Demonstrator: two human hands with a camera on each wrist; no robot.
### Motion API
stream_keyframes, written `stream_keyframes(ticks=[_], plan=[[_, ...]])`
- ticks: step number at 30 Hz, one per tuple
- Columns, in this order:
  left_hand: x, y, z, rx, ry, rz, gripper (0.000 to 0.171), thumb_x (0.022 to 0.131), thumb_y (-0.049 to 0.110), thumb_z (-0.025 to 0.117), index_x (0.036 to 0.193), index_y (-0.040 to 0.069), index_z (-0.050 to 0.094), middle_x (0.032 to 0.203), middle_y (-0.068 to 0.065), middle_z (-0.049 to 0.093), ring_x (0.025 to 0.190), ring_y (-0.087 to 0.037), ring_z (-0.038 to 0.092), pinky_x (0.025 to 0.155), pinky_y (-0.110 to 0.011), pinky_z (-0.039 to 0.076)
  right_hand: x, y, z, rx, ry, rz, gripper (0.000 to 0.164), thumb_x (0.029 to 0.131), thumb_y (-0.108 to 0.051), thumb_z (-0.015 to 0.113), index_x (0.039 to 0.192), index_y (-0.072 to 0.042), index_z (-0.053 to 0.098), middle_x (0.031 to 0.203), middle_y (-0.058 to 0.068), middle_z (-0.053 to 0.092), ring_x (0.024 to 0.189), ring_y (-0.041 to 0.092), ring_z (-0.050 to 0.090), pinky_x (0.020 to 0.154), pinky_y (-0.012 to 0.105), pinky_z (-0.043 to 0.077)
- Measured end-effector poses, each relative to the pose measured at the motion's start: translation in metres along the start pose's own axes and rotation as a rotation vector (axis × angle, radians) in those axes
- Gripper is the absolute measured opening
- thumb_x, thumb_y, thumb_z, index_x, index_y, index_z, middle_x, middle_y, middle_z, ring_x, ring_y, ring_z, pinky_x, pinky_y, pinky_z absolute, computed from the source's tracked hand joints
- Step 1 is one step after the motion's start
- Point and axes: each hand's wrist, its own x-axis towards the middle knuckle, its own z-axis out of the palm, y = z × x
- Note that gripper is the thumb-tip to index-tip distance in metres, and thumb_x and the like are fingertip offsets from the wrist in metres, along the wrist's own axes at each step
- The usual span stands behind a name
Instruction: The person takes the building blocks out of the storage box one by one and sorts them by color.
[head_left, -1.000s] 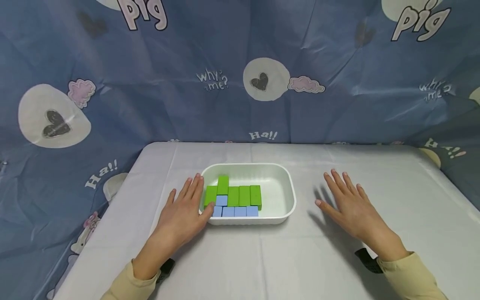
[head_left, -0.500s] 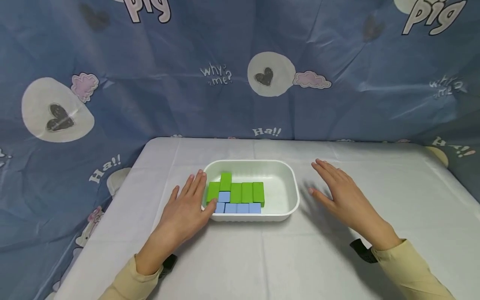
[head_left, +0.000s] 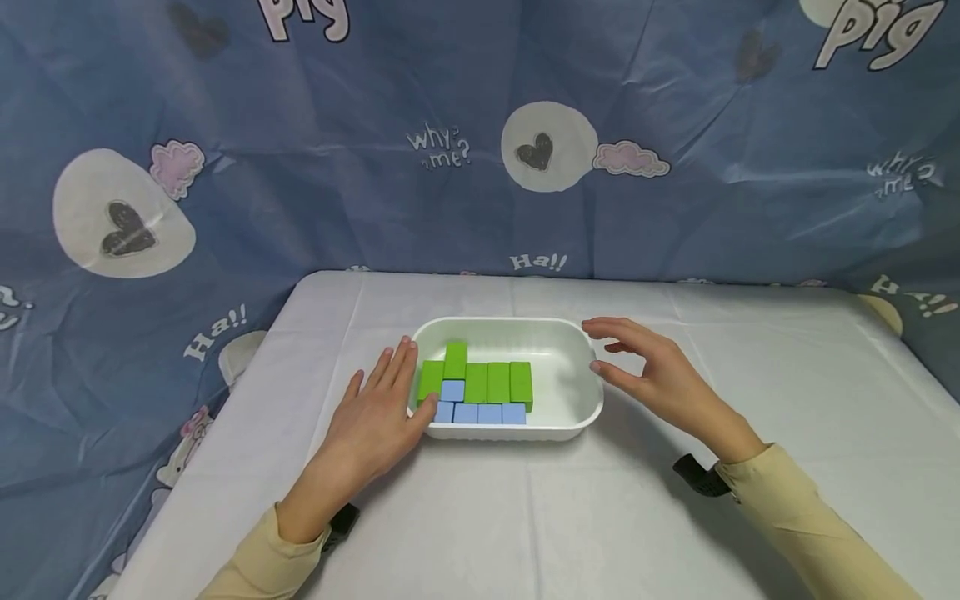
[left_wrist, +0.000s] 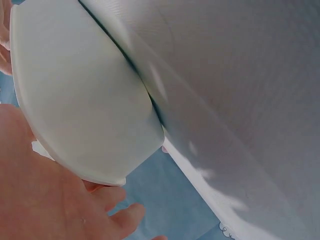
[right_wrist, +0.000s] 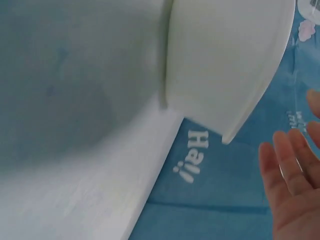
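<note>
A white plastic tray (head_left: 510, 433) sits on the table with several green blocks (head_left: 498, 383) and several small blue blocks (head_left: 490, 413) packed in its left part. My left hand (head_left: 375, 417) rests on the tray's left end, fingers straight and thumb over the front left corner. In the left wrist view the hand (left_wrist: 50, 200) lies along the rim of the tray (left_wrist: 90, 85). My right hand (head_left: 660, 383) holds nothing; its bent fingers and thumb are spread around the right rim. The right wrist view shows the hand (right_wrist: 295, 190) beside the tray wall (right_wrist: 225, 60).
A white cloth covers the table (head_left: 472, 508). Behind it hangs a blue printed curtain (head_left: 360, 208), which also runs down the left side. Dark straps show at both wrists, below the sleeves (head_left: 795, 500).
My right hand has moved left to the tray's right rim, and its fingers have bent from nearly straight. The left hand stays on the tray. The head view has shifted slightly.
</note>
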Motion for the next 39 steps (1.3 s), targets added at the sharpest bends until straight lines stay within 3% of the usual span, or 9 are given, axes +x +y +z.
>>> stream_keyframes(ticks=[7,14,18,25,34,39], plan=[[0.0,0.0,-0.001,-0.008,-0.012,0.003,0.077,0.101,0.051,0.039,0.158,0.006,0.013,0.164,-0.007,0.009,0.149,-0.029,0.011,0.114,-0.06,0.012,0.018,-0.031,0.008,0.173,-0.078,0.007,0.046,0.084,0.009,0.072,0.127,-0.002,0.061,0.13,0.01,0.059,0.114,0.014,0.058,0.092,0.039,0.051],[0.0,0.0,0.0,-0.004,-0.011,0.004,0.077,0.101,0.051,0.038,0.158,0.006,0.013,0.164,-0.007,0.009,0.149,-0.029,0.012,0.114,-0.06,0.013,0.03,-0.012,0.021,0.3,-0.207,0.074,0.049,0.086,0.0,0.073,0.131,-0.012,0.059,0.133,-0.001,0.057,0.121,0.019,0.055,0.097,0.035,0.048],[0.0,-0.001,0.001,-0.004,-0.01,0.002,0.078,0.1,0.052,0.038,0.158,0.006,0.012,0.164,-0.007,0.009,0.149,-0.029,0.012,0.114,-0.06,0.013,0.039,-0.003,0.027,0.313,-0.329,0.107,0.047,0.088,-0.006,0.074,0.132,-0.016,0.059,0.132,-0.002,0.057,0.122,0.028,0.054,0.099,0.033,0.047],[0.0,-0.001,0.001,-0.01,-0.008,-0.002,0.078,0.1,0.052,0.038,0.158,0.007,0.012,0.164,-0.006,0.008,0.149,-0.029,0.013,0.114,-0.06,0.014,0.054,-0.003,0.037,0.344,-0.519,0.16,0.05,0.089,-0.002,0.071,0.135,-0.013,0.055,0.138,0.011,0.053,0.126,0.027,0.052,0.101,0.04,0.046],[0.001,0.0,0.003,-0.014,-0.018,-0.015,0.078,0.1,0.052,0.038,0.158,0.008,0.012,0.164,-0.006,0.008,0.149,-0.029,0.013,0.113,-0.06,0.015,0.068,0.006,0.048,0.335,-0.647,0.14,0.054,0.083,0.003,0.073,0.134,-0.001,0.055,0.134,0.014,0.056,0.126,0.032,0.052,0.095,0.039,0.05],[0.0,0.0,0.002,-0.009,-0.014,-0.018,0.077,0.1,0.052,0.038,0.158,0.008,0.012,0.164,-0.006,0.008,0.148,-0.029,0.014,0.113,-0.06,0.017,0.073,0.008,0.05,0.333,-0.689,0.2,0.059,0.081,0.005,0.074,0.136,-0.003,0.053,0.139,0.01,0.053,0.129,0.032,0.05,0.095,0.036,0.05]])
